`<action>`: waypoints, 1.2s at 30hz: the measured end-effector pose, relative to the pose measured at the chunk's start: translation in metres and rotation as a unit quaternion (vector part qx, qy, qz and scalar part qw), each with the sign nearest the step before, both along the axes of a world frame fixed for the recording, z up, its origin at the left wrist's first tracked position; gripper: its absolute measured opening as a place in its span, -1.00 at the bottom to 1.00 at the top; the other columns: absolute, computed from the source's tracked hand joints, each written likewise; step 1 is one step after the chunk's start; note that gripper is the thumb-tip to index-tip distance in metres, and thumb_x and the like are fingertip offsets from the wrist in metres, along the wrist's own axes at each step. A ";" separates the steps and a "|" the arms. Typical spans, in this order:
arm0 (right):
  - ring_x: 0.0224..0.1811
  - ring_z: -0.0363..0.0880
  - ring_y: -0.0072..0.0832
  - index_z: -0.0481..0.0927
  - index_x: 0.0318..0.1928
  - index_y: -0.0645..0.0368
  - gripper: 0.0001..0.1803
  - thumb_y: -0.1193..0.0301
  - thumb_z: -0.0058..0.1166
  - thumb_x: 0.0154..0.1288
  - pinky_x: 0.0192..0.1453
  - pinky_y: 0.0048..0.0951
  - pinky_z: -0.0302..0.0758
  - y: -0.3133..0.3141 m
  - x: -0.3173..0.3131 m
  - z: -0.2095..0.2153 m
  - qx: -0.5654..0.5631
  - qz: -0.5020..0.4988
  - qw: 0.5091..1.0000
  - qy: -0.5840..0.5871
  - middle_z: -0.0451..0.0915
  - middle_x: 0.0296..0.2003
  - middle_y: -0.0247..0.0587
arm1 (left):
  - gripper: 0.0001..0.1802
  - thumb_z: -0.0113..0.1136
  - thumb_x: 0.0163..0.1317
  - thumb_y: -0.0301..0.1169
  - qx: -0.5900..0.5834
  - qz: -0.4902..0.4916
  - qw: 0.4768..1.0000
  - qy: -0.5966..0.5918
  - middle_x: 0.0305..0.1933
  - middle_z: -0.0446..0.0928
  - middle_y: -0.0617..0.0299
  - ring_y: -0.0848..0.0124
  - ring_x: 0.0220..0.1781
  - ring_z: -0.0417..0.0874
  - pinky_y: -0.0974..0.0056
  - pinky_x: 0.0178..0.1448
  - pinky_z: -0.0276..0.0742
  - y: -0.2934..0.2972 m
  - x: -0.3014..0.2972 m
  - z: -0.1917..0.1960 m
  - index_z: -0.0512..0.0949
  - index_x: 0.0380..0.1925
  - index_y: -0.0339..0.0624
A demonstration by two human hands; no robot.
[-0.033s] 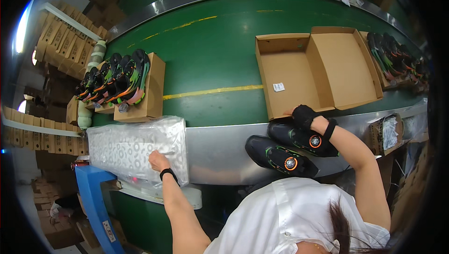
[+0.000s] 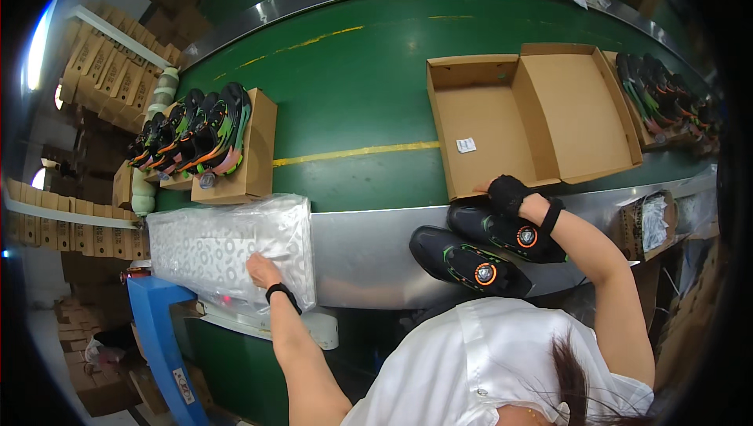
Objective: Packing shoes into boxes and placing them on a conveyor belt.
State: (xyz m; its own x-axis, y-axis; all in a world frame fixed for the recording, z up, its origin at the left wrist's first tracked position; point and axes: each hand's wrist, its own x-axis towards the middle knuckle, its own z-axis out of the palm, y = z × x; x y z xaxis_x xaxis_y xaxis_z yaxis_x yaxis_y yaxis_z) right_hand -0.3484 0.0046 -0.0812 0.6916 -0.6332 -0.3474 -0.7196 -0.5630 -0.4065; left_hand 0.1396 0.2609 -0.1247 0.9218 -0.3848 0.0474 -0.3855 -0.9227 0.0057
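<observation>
My left hand (image 2: 263, 270) is closed, with its fingertips pinching at the top of a stack of white tissue paper (image 2: 180, 249) patterned with grey rings, lying in clear plastic. My right hand (image 2: 508, 194), in a black fingerless glove, grips the near edge of an open brown shoebox (image 2: 541, 143); its fingers are partly hidden. A small white packet (image 2: 466, 145) lies inside the box. In front of the box, a black shoe (image 2: 469, 261) with an orange-ringed dial sits on the metal ledge, and its matching shoe (image 2: 506, 230) lies partly under my right wrist.
Black and green shoes (image 2: 192, 132) stand on a brown carton (image 2: 255, 151) at left, and more shoes (image 2: 659, 92) are at far right. A small carton of white packets (image 2: 651, 222) sits at the right. A blue post (image 2: 161, 340) rises at the lower left. The green conveyor belt (image 2: 353, 96) runs across.
My left hand has shifted slightly left over the tissue paper. The shoebox and my right hand have moved a touch to the left.
</observation>
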 end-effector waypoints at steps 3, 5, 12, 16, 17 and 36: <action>-0.20 0.51 -0.14 0.52 -0.18 0.09 -0.70 0.43 -0.10 0.00 -0.11 -0.24 0.43 -0.001 -0.001 -0.003 -0.002 0.025 0.999 -0.030 0.52 -0.28 0.05 | -0.73 -0.20 0.26 -0.31 -0.221 -0.016 0.964 -0.148 -0.30 0.47 -0.07 0.00 -0.32 0.47 0.08 -0.31 0.38 0.018 0.014 0.040 0.41 -0.35 -0.29; -0.22 0.52 -0.14 0.52 -0.20 0.13 -0.72 0.41 -0.12 0.03 -0.13 -0.24 0.43 -0.008 -0.003 -0.003 -0.011 0.028 0.999 -0.045 0.52 -0.29 0.06 | -0.75 -0.18 0.26 -0.34 -0.328 -0.061 0.928 -0.164 -0.38 0.46 -0.07 0.05 -0.37 0.46 0.17 -0.31 0.36 -0.011 -0.006 0.110 0.38 -0.36 -0.33; 0.12 0.24 -0.04 0.06 0.19 0.25 -0.08 0.34 0.27 -0.20 0.14 -0.26 0.25 0.024 0.022 0.088 0.074 0.143 0.959 -0.233 0.25 0.06 0.15 | -0.81 -0.12 0.27 -0.38 -0.632 -0.233 0.706 0.219 -0.46 0.36 0.31 0.56 -0.43 0.29 0.42 -0.35 0.27 -0.123 -0.194 0.243 0.35 -0.38 -0.30; 0.04 0.33 -0.14 -0.11 0.27 0.14 -0.08 0.53 0.09 -0.13 0.04 -0.31 0.31 0.031 0.015 0.137 0.278 -0.064 0.818 -0.499 0.27 0.05 0.11 | -0.82 -0.13 0.27 -0.36 -0.537 -0.383 0.703 0.267 -0.52 0.23 0.40 0.63 -0.46 0.21 0.48 -0.40 0.17 -0.200 -0.302 0.236 0.33 -0.41 -0.23; -0.01 0.36 -0.27 -0.03 0.25 0.17 -0.22 0.57 -0.02 -0.02 0.02 -0.37 0.32 0.018 0.016 0.107 0.196 -0.109 0.773 -0.593 0.32 0.00 0.09 | -0.81 -0.12 0.27 -0.34 -0.507 -0.371 0.695 0.349 -0.45 0.28 0.36 0.61 -0.38 0.26 0.48 -0.33 0.21 -0.216 -0.328 0.237 0.35 -0.35 -0.25; -0.36 0.46 -0.45 0.44 -0.22 0.32 -0.75 0.39 -0.03 0.15 -0.26 -0.46 0.37 -0.108 -0.380 0.025 -0.368 -0.702 0.511 -0.333 0.53 -0.36 -0.17 | -0.56 0.24 -0.10 -0.12 0.010 -0.703 0.698 0.137 0.10 0.29 0.01 0.03 0.21 0.18 -0.24 0.17 -0.02 -0.241 -0.310 0.118 0.53 -0.18 -0.03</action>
State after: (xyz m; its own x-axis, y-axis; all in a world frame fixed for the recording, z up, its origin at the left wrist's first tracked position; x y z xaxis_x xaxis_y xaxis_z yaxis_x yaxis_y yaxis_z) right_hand -0.7281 -0.1029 -0.0565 -0.8141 -0.4566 0.3589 -0.4648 0.1417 -0.8740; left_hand -0.1705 0.0197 -0.0069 -0.3938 -0.9160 -0.0760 -0.8969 0.3648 0.2499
